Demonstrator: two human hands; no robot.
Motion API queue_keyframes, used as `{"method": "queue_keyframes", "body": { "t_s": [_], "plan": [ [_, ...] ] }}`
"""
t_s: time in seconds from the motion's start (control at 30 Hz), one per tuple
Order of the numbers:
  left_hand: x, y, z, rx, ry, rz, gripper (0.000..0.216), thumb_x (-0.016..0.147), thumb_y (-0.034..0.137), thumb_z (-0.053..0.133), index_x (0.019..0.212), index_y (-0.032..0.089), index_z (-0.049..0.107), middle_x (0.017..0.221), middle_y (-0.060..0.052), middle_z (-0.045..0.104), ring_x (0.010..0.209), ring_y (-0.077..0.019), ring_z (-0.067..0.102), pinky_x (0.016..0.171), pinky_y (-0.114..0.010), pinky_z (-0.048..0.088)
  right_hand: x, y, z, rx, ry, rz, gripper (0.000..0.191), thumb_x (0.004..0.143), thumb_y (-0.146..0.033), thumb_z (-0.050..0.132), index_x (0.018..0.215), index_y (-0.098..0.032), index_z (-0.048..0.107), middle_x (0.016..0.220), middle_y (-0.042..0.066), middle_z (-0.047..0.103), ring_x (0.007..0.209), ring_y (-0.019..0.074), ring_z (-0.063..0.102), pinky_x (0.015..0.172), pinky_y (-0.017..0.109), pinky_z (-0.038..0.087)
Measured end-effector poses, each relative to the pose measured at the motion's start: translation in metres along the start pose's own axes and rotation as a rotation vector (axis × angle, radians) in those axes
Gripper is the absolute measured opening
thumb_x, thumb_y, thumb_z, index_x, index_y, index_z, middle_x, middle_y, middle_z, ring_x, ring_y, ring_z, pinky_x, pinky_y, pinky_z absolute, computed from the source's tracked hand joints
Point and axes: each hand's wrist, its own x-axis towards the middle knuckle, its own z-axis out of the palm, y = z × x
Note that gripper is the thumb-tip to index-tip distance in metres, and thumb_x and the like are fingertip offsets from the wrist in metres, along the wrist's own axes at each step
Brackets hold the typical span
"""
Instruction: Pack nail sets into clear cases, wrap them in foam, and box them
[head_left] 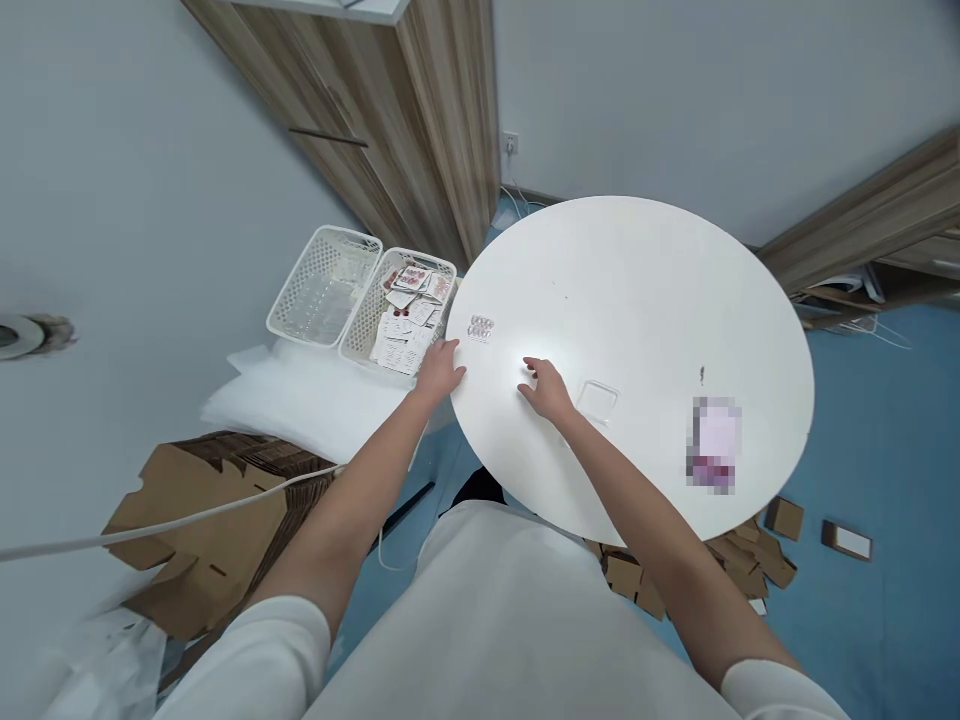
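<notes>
My left hand (439, 370) rests at the left rim of the round white table (637, 290), fingers lying fairly flat, holding nothing I can see. A small card of press-on nails (481, 328) lies on the table just beyond it. My right hand (545, 388) lies on the tabletop with its fingers loosely curled and apart, empty as far as I can see. A clear plastic lid or box (598, 397) sits right beside that hand. A blurred pink and white item (715, 443) lies nearer the table's right side.
Two white mesh baskets stand left of the table: one (324, 287) looks empty, the other (409, 310) holds several nail cards. White foam sheets (315, 395) and flattened cardboard (217, 520) lie below them. Small cardboard boxes (750, 560) litter the blue floor. A wooden cabinet (397, 110) stands behind.
</notes>
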Motion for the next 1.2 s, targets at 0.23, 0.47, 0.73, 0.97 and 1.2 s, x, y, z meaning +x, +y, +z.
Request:
{"method": "queue_keyframes", "body": {
  "t_s": [0.23,0.47,0.73,0.97,1.2],
  "plan": [
    [0.07,-0.011,-0.02,0.265,-0.168,0.182,0.061,0.069,0.033,0.064,0.123,0.023,0.037,0.119,-0.011,0.039,0.113,-0.0313,0.033,0.092,-0.042,0.025,0.076,-0.012,0.038,-0.262,-0.017,0.058,0.06,0.069,-0.029,0.059,0.124,-0.02,0.038,0.115,0.011,0.042,0.109,0.029,0.038,0.087,0.042,0.039],
    [0.101,-0.013,-0.021,0.291,-0.294,0.26,0.071,0.063,0.039,0.068,0.125,0.027,0.036,0.122,-0.011,0.034,0.115,-0.0337,0.026,0.093,-0.046,0.018,0.114,-0.019,0.052,-0.364,0.013,0.075,0.073,0.064,-0.035,0.065,0.127,-0.02,0.032,0.114,0.012,0.039,0.105,0.0302,0.038,0.083,0.042,0.04],
    [0.112,-0.017,-0.02,0.269,-0.334,0.297,0.054,0.061,0.038,0.069,0.111,0.027,0.052,0.115,-0.008,0.036,0.111,-0.0324,0.027,0.092,-0.048,0.017,0.125,-0.018,0.053,-0.396,0.008,0.105,0.065,0.06,-0.032,0.068,0.118,-0.024,0.04,0.108,0.009,0.039,0.101,0.0273,0.041,0.078,0.039,0.041],
    [0.114,-0.016,-0.019,0.228,-0.365,0.281,0.055,0.061,0.034,0.069,0.112,0.027,0.051,0.114,-0.008,0.038,0.111,-0.032,0.028,0.091,-0.047,0.017,0.127,-0.023,0.054,-0.396,0.028,0.152,0.059,0.057,-0.028,0.07,0.11,-0.025,0.043,0.106,0.007,0.039,0.099,0.0258,0.041,0.076,0.038,0.041],
    [0.102,-0.015,-0.015,0.193,-0.346,0.279,0.054,0.068,0.023,0.06,0.118,0.025,0.042,0.117,-0.009,0.046,0.111,-0.0297,0.033,0.09,-0.044,0.019,0.123,-0.018,0.058,-0.348,0.085,0.13,0.056,0.057,-0.026,0.068,0.107,-0.023,0.042,0.107,0.008,0.044,0.097,0.0258,0.043,0.076,0.038,0.039]
  ]
}}
